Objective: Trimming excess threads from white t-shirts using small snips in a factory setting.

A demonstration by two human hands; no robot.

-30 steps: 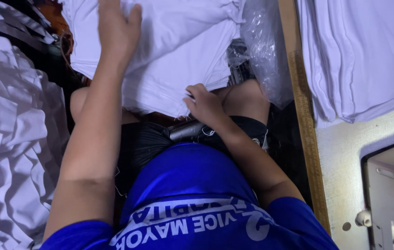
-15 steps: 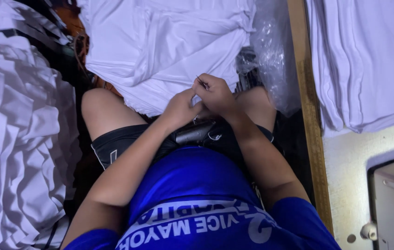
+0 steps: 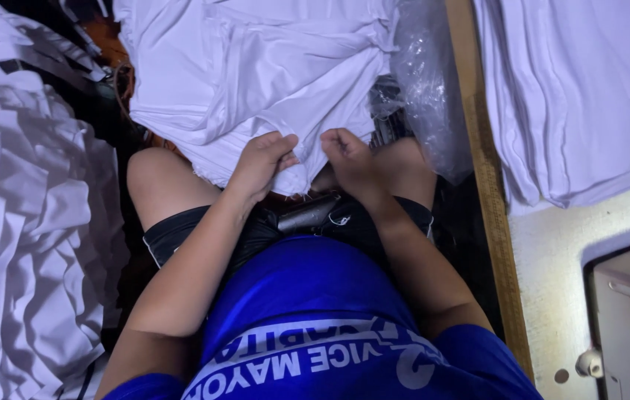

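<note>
A white garment (image 3: pixel 256 81) lies bunched over the person's knees, its lower edge pinched by both hands: the left hand (image 3: pixel 262 163) closes on the hem, the right hand (image 3: pixel 350 157) curls shut on the cloth just beside it. Nothing looks folded yet (the fabric is still rumpled). A crumpled white pile (image 3: pixel 26 244) lies left, a neater white stack (image 3: pixel 574 96) right, on the surface (image 3: pixel 552 252).

Dim, bluish light; bright white cloth, deep shadows, slight softness
</note>
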